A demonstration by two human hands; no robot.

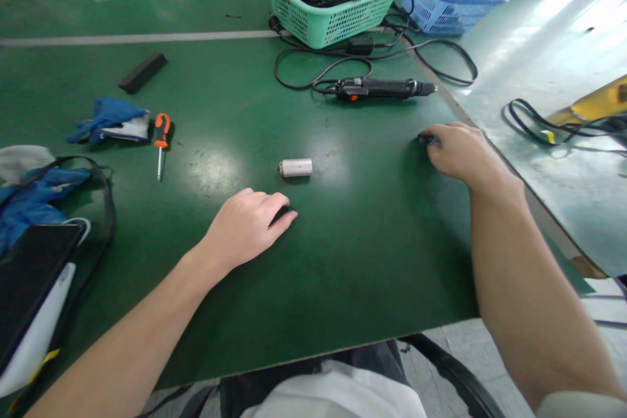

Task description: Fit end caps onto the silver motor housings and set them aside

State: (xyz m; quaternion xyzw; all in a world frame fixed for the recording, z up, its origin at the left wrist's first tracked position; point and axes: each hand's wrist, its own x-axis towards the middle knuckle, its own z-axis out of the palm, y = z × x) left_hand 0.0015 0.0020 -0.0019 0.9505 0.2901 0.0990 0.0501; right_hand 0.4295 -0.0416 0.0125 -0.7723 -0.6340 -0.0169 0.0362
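My left hand [249, 225] rests on the green table, loosely bent, with a gap between thumb and forefinger and nothing seen in it. Just beyond its fingertips a small silvery-white cylinder [296, 168] lies on its side, a short stub at its left end. Over at the right, my right hand [453, 149] is closed around a small black object [427, 139]; only its tip shows, so its kind is hidden. A black electric screwdriver [386, 89] with a cord lies beyond that hand, its bit pointing right.
A green basket [337, 21] of tools and cables stands at the back beside a blue basket [448, 0]. To the left lie an orange-handled screwdriver [162, 132], blue gloves [112, 117], a black block [143, 73] and a phone [36, 281]. Other people's hands show at the far edge.
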